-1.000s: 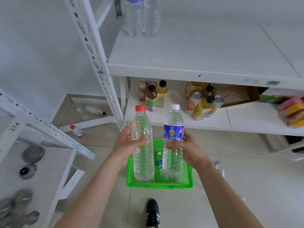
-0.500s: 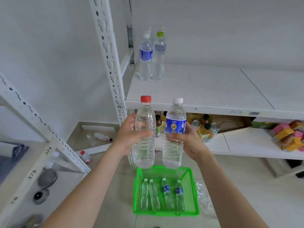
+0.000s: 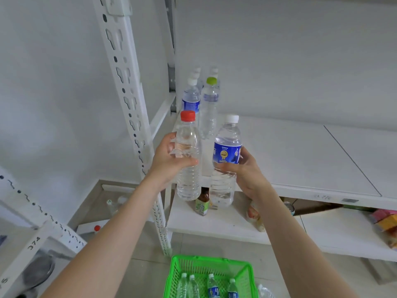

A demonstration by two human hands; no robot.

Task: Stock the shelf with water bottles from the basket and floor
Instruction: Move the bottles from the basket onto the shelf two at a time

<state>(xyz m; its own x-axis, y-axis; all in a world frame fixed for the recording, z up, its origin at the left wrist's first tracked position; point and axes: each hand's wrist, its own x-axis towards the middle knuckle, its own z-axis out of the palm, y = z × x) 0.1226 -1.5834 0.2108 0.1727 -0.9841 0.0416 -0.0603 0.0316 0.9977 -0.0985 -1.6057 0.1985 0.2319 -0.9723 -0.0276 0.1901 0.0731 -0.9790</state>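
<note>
Head view: left grip (image 3: 168, 161) clasps red-capped bottle (image 3: 188, 183), right grip (image 3: 248, 171) blue-labelled bottle (image 3: 226, 152), both mid-body.

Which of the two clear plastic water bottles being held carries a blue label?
The white-capped clear plastic bottle gripped by the right hand; the red-capped clear plastic bottle in the left hand shows no label.

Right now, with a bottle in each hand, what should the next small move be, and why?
Probably reach forward and set both down on the shelf beside the standing bottles. The left hand grips the red-capped bottle, the right hand the blue-labelled bottle, both upright before its front edge, with bare board beyond.
</note>
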